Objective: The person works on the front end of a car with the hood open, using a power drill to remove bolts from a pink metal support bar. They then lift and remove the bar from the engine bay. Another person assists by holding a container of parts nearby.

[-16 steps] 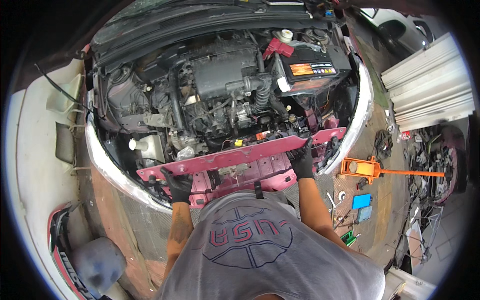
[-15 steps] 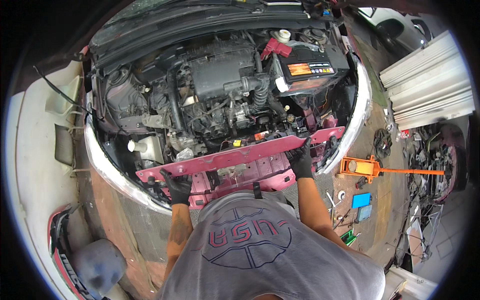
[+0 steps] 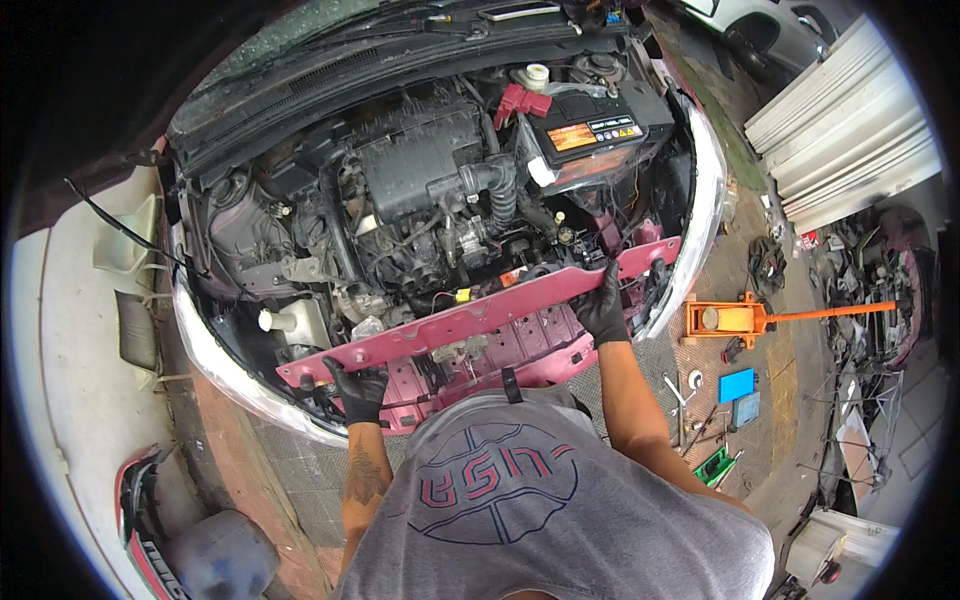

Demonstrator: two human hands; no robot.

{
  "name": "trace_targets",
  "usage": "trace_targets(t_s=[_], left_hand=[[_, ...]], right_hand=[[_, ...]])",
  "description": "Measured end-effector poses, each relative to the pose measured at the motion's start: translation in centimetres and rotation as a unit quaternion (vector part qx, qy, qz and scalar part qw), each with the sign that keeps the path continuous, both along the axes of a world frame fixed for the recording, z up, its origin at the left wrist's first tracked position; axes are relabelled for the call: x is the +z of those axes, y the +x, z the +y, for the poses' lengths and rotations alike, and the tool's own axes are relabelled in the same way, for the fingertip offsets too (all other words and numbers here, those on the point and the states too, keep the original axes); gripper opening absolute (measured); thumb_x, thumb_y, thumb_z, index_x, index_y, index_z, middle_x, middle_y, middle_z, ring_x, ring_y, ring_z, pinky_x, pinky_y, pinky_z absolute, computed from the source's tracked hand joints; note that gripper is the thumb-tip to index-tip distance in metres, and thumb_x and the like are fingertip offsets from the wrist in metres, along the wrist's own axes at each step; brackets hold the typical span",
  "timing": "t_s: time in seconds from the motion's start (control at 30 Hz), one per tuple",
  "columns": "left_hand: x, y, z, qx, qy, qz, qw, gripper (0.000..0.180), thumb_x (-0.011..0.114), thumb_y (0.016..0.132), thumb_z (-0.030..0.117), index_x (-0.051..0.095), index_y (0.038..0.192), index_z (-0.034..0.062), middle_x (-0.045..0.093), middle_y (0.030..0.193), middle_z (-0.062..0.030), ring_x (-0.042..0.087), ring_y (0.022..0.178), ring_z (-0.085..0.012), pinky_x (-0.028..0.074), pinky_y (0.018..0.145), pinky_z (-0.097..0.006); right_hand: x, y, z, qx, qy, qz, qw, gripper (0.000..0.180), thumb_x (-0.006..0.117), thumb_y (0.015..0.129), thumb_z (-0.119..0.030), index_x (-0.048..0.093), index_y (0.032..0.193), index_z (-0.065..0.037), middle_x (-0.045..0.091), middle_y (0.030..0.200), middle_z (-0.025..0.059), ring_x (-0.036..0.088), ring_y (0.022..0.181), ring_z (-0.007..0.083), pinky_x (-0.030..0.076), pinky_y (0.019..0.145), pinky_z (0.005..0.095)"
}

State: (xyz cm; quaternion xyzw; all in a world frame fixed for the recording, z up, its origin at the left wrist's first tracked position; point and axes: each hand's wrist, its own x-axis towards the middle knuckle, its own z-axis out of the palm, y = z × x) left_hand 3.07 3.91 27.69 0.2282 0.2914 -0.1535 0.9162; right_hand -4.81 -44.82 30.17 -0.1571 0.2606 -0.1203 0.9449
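Observation:
A long pink-red metal crossmember [image 3: 480,312] lies across the front of an open car engine bay, held at both ends. My left hand [image 3: 358,388], in a black glove, grips its left part with the fingers over the top edge. My right hand [image 3: 602,308], gloved too, holds it near the right end. Below and nearer to me, a lower pink body panel [image 3: 515,345] shows partly behind the crossmember. Beyond lies the engine [image 3: 420,170] with its dark cover and hoses.
A battery [image 3: 585,130] sits at the bay's far right, beside a red cover [image 3: 520,103]. White-edged headlights [image 3: 708,190] flank the front. On the floor at right are an orange floor jack [image 3: 728,318], a blue box [image 3: 736,386] and hand tools. A bumper [image 3: 140,520] lies at lower left.
The view has turned a little, so the car and crossmember look more tilted, left end lower. Both hands keep their hold on the crossmember.

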Motion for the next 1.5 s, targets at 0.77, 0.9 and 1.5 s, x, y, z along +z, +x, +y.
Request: trace_targets(t_s=[0.77,0.9,1.5], left_hand=[[-10.5,-2.9,4.8,-0.028,0.177,-0.036,0.983,0.005,0.058,0.095,0.003,0.061,0.091,0.0047,0.064,0.084,-0.0075,0.065,0.08,-0.0207,0.058,0.076,-0.034],[-11.4,-3.3,3.7,-0.163,0.475,-0.178,0.846,0.007,0.056,0.096,0.003,0.061,0.091,0.0026,0.064,0.088,-0.0097,0.064,0.085,-0.0186,0.058,0.084,-0.036],[-8.7,-2.2,3.6,-0.077,0.233,-0.028,0.969,0.015,0.053,0.102,0.014,0.061,0.096,0.003,0.064,0.085,-0.0086,0.065,0.077,-0.0182,0.06,0.081,-0.037]], right_hand=[[-3.1,2.8,-1.1,0.016,-0.059,0.097,0.993,0.048,0.067,0.09,-0.05,0.061,0.117,-0.011,0.068,0.11,0.0075,0.067,0.097,0.0242,0.059,0.075,0.0408],[-2.3,2.7,-1.6,0.03,-0.04,0.136,0.989,0.041,0.075,0.085,-0.047,0.065,0.107,-0.013,0.07,0.098,0.0053,0.069,0.084,0.0218,0.06,0.065,0.0404],[-3.1,3.7,-1.4,-0.007,-0.101,0.13,0.986,0.046,0.071,0.089,-0.043,0.062,0.117,-0.008,0.069,0.111,0.0097,0.067,0.1,0.0274,0.057,0.085,0.0447]])
